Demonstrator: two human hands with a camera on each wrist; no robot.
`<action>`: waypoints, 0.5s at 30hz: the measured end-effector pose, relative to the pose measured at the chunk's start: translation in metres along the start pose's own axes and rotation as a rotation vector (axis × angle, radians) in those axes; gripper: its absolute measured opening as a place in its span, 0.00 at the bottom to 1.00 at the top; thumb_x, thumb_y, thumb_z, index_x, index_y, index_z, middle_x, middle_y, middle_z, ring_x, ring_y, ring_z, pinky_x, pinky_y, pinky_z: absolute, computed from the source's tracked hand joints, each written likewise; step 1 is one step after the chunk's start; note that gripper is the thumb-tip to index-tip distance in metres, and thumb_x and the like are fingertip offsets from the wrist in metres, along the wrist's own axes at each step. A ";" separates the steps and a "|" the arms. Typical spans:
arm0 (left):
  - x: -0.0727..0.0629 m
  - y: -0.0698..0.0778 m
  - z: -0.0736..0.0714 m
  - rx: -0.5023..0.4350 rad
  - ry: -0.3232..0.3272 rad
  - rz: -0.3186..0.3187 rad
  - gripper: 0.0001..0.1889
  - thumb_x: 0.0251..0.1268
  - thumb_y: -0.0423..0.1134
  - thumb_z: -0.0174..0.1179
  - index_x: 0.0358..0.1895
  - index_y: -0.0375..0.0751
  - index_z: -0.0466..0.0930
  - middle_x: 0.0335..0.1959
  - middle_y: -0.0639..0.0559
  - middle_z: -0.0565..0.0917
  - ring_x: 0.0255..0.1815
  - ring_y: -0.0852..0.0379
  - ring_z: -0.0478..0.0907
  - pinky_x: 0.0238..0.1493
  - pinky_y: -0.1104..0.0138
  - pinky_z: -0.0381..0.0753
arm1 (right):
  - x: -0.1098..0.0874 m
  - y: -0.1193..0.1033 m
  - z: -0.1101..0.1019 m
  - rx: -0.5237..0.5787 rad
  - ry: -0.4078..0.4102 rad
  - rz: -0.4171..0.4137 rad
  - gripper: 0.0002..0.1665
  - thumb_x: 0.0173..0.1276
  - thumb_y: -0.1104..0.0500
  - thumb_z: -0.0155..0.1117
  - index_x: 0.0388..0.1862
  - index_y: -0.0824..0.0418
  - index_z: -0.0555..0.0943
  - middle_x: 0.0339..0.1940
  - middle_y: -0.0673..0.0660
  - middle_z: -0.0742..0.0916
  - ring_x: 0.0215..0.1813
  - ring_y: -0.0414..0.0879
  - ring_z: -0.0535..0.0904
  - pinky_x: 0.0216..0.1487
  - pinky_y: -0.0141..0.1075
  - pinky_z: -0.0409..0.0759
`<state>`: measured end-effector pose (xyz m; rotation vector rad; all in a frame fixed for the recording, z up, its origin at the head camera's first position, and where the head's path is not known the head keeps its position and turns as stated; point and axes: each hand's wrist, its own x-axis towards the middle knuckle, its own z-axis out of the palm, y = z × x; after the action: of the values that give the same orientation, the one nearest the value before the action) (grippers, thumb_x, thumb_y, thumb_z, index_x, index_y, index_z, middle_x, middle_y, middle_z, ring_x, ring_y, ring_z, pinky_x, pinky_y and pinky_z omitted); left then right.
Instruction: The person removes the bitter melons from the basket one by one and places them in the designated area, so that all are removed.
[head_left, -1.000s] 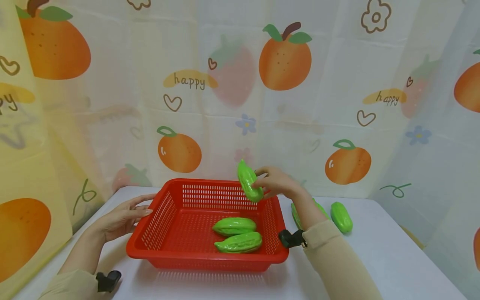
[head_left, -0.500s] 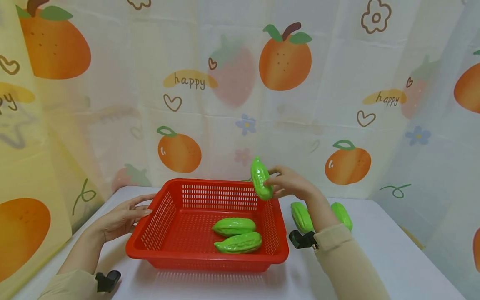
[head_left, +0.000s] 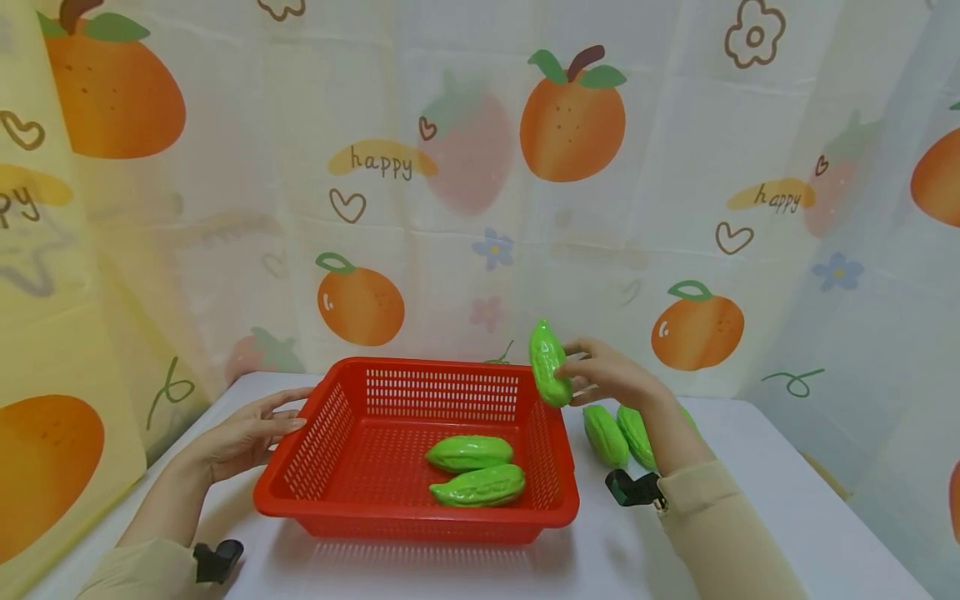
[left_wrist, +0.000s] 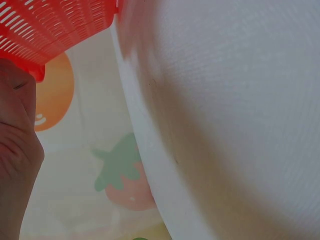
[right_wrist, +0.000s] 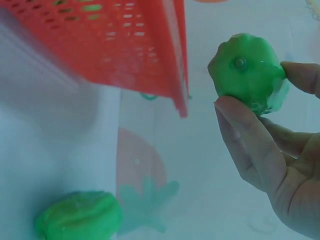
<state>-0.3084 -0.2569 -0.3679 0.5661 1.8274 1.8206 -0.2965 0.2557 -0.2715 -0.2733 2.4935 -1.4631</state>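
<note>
A green bitter melon [head_left: 550, 363] is pinched upright in my right hand [head_left: 611, 373], raised over the right rim of the red plastic basket [head_left: 416, 514]. In the right wrist view the held bitter melon [right_wrist: 248, 75] shows its stubby end between thumb and fingertips, beside the basket wall [right_wrist: 135, 50]. My left hand [head_left: 243, 433] holds the basket's left rim; in the left wrist view only part of that hand [left_wrist: 15, 115] shows, under the rim. Inside the basket lie a back bitter melon [head_left: 469, 452] and a front bitter melon [head_left: 478, 487], side by side.
Right of the basket, a bitter melon [head_left: 606, 436] and another bitter melon [head_left: 636, 435] lie on the white table [head_left: 787, 508]. A third is mostly hidden behind my right forearm. A fruit-printed curtain [head_left: 450, 275] hangs behind the table.
My right hand has carried the bitter melon rightward, from over the basket's back right part to its right rim. The left hand, the basket and the bitter melons in it stay put.
</note>
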 end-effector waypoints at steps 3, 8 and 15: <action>0.000 0.000 0.000 0.021 0.031 -0.019 0.25 0.77 0.37 0.46 0.73 0.53 0.55 0.53 0.59 0.85 0.47 0.59 0.86 0.51 0.56 0.87 | -0.004 0.006 -0.004 -0.008 -0.001 0.009 0.37 0.70 0.57 0.57 0.72 0.69 0.58 0.54 0.64 0.79 0.44 0.50 0.84 0.52 0.46 0.87; 0.000 0.000 0.000 0.021 0.038 -0.018 0.25 0.77 0.37 0.47 0.74 0.53 0.56 0.54 0.59 0.85 0.47 0.58 0.86 0.51 0.56 0.87 | -0.010 0.014 -0.008 -0.027 -0.005 0.025 0.38 0.71 0.56 0.57 0.73 0.70 0.56 0.54 0.63 0.77 0.43 0.49 0.81 0.53 0.47 0.87; 0.000 -0.002 -0.001 0.025 0.046 -0.017 0.25 0.77 0.37 0.47 0.73 0.55 0.56 0.54 0.59 0.85 0.47 0.58 0.87 0.51 0.56 0.87 | -0.021 0.025 -0.015 -0.036 -0.016 0.024 0.37 0.70 0.56 0.58 0.72 0.67 0.56 0.48 0.60 0.79 0.43 0.50 0.81 0.52 0.47 0.87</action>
<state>-0.3089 -0.2573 -0.3698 0.5205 1.8823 1.8163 -0.2814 0.2860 -0.2836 -0.2593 2.5038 -1.4030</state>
